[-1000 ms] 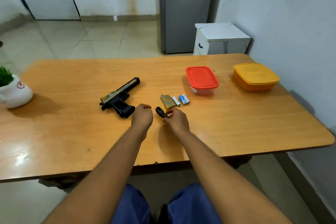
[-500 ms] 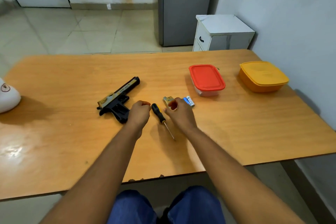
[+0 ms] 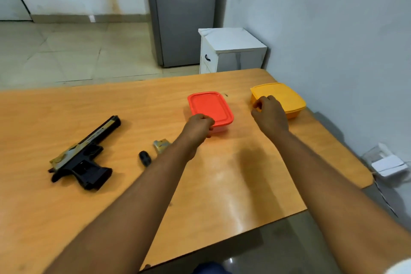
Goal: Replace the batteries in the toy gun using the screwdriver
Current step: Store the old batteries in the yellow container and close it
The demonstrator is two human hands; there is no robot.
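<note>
The black and gold toy gun (image 3: 82, 155) lies on its side at the left of the wooden table (image 3: 233, 184). The screwdriver's black handle (image 3: 144, 158) shows beside my left forearm, which hides its shaft. The small gold battery cover (image 3: 160, 145) lies just beyond the handle. No batteries show; my left arm covers the spot to the right of the cover. My left hand (image 3: 199, 125) is curled shut at the near corner of the red-lidded container (image 3: 210, 105). My right hand (image 3: 270, 115), fingers curled, is against the near left corner of the yellow container (image 3: 287, 98). Whether either hand holds anything is hidden.
A white cabinet (image 3: 231, 51) and a grey fridge (image 3: 184, 11) stand beyond the table's far edge. The wall runs close along the table's right side. A white box (image 3: 388, 163) lies on the floor at the right.
Both hands have left the screwdriver and batteries and reached forward and right to the two containers. The view has swung right. The batteries, seen earlier by the cover, are out of sight.
</note>
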